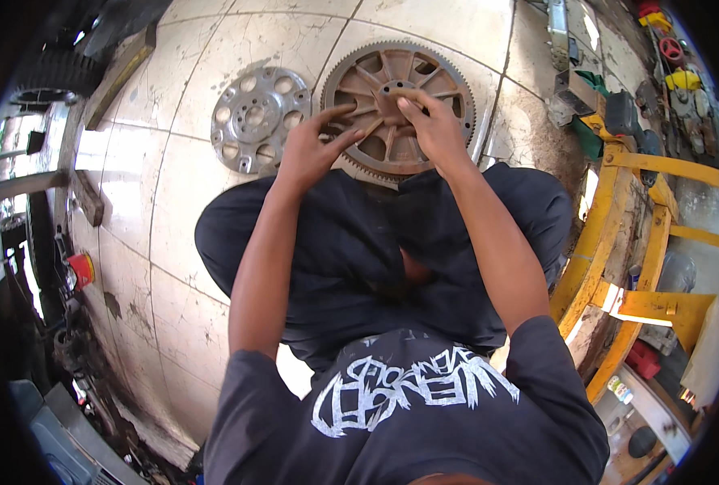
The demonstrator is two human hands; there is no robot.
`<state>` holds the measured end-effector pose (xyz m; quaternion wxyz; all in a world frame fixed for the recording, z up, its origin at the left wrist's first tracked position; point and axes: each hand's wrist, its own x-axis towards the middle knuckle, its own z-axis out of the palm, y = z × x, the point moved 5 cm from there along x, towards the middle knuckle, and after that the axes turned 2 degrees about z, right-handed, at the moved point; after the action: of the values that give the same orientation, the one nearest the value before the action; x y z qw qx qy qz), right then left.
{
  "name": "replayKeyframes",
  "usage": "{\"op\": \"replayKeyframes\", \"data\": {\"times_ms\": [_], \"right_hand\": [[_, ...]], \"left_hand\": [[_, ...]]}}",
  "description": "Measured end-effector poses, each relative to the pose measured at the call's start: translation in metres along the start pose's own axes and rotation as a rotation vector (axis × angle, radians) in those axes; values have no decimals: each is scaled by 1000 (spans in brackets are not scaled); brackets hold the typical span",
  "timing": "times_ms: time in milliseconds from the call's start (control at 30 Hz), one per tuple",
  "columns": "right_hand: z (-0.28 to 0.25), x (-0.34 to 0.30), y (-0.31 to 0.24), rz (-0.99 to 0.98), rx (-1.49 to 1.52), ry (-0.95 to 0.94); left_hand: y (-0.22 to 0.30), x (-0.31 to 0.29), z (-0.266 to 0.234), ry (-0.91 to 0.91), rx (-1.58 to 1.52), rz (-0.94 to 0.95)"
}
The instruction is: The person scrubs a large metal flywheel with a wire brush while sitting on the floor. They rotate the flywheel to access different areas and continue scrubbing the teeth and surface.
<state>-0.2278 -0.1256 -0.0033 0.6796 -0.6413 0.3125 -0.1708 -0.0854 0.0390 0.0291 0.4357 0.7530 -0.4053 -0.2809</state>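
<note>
A large rusty flywheel [362,166] with a toothed rim and spokes lies flat on the tiles in front of my crossed legs. My left hand [312,152] is over its left side, fingers spread and thumb apart, with nothing held. Above the right side of the hub, my right hand [438,133] has its fingers stretched toward the centre; nothing shows in its grip. Whether the fingertips touch the metal cannot be told. To the left lies a smaller silver metal disc [272,117] with round holes around its centre, apart from both hands.
Pale floor tiles [189,218] surround my legs. On the right stands a yellow metal frame [610,234], with assorted tools and parts behind it. A tyre [56,77], a wooden beam [123,74] and a red tin [82,270] are along the left side.
</note>
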Motion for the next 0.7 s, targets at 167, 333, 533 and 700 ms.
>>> {"op": "replayKeyframes", "data": {"times_ms": [167, 333, 533, 700], "right_hand": [[3, 12, 24, -12, -186, 55], [-2, 16, 24, 15, 34, 17], [6, 18, 12, 82, -19, -32], [-11, 21, 26, 78, -201, 19]], "left_hand": [[5, 32, 35, 4, -95, 60], [-2, 40, 35, 55, -189, 57], [-24, 42, 36, -52, -316, 70], [-28, 47, 49, -142, -392, -18]]}}
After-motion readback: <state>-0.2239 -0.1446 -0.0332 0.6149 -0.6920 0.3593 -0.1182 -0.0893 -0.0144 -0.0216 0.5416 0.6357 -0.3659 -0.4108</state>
